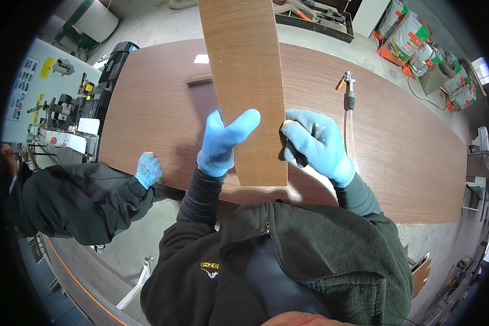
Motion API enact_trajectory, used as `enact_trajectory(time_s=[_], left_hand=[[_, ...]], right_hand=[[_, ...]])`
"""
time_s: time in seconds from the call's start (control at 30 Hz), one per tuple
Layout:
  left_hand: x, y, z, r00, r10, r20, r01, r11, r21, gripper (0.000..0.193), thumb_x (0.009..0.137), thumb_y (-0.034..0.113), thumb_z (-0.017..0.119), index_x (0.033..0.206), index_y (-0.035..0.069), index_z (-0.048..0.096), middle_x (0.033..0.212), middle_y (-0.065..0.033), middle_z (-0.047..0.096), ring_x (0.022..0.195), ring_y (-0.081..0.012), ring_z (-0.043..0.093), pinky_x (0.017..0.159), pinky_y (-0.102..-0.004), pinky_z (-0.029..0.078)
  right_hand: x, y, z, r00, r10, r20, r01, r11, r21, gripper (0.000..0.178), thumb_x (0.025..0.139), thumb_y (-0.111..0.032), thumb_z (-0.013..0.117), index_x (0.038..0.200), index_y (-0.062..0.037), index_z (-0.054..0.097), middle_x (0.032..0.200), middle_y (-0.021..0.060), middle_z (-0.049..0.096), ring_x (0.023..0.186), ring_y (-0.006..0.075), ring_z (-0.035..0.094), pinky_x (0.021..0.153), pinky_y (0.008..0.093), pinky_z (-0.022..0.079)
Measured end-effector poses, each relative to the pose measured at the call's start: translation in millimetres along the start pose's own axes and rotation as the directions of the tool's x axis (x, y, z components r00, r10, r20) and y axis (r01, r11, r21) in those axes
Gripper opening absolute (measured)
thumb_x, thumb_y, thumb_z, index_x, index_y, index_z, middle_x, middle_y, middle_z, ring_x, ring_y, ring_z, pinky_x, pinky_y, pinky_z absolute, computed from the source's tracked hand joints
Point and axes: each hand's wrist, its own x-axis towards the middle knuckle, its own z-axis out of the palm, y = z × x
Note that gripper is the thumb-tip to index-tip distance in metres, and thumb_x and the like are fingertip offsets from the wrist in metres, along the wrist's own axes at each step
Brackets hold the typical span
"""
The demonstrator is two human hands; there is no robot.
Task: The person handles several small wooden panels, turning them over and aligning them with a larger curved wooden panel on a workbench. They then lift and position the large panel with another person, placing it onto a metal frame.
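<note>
A long brown wood-grain board is held up over the table, its length running away from me. My left hand, in a blue glove, grips its left edge with the thumb lying across the face. At the right edge, my gloved right hand is closed with its fingers curled; a small pale bit shows at its fingertips against the board, too small to name. Beneath is the brown wood-grain table. A narrow brown strip lies on it, partly hidden behind the board.
An air blow gun with a hose lies on the table's right. A co-worker's blue-gloved fist rests at the left edge. A machine stands further left. Filled bags and a black tray of tools are beyond the table.
</note>
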Motion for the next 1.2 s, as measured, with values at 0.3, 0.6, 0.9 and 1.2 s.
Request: enact_trajectory(time_s=[0.3,0.6,0.9,1.2], left_hand=[[2,-1,0,0.979,0.202,-0.040,-0.190,0.962,0.196,0.026,0.090,0.006,0.072,0.115,-0.002,0.071,0.102,-0.0040,0.073,0.086,-0.0146,0.068,0.076,-0.0293,0.055],[26,37,-26,0.305,0.720,0.624,-0.694,-0.281,0.663,0.035,0.081,0.012,0.079,0.114,0.002,0.076,0.111,-0.0150,0.077,0.098,-0.0319,0.074,0.089,-0.0415,0.058],[13,62,-14,0.280,0.441,0.853,-0.605,-0.608,0.514,0.032,0.075,0.011,0.067,0.105,0.006,0.076,0.106,-0.0112,0.075,0.097,-0.0278,0.074,0.091,-0.0408,0.060],[5,64,-9,0.230,0.430,0.873,-0.589,-0.652,0.477,0.025,0.086,0.016,0.067,0.108,0.010,0.077,0.113,-0.0104,0.077,0.106,-0.0274,0.075,0.099,-0.0430,0.057]], right_hand=[[4,5,8,0.981,0.001,-0.193,-0.002,1.000,-0.002,0.020,0.103,-0.012,0.065,0.112,0.0041,0.071,0.076,0.0052,0.071,0.068,0.0093,0.069,0.060,0.0253,0.055],[18,20,-40,0.979,0.003,-0.206,0.033,0.985,0.170,0.022,0.101,-0.021,0.069,0.103,0.0006,0.069,0.075,0.0088,0.072,0.057,0.0100,0.063,0.050,0.0222,0.049],[28,-8,-53,0.981,0.169,0.098,-0.155,0.979,-0.135,0.031,0.095,-0.033,0.077,0.084,-0.0039,0.075,0.063,-0.0013,0.059,0.051,0.0063,0.052,0.049,0.0206,0.042],[25,-23,-51,0.975,0.137,0.177,-0.125,0.989,-0.078,0.027,0.093,-0.026,0.081,0.082,-0.0020,0.074,0.059,0.0009,0.060,0.046,0.0065,0.052,0.043,0.0205,0.040]])
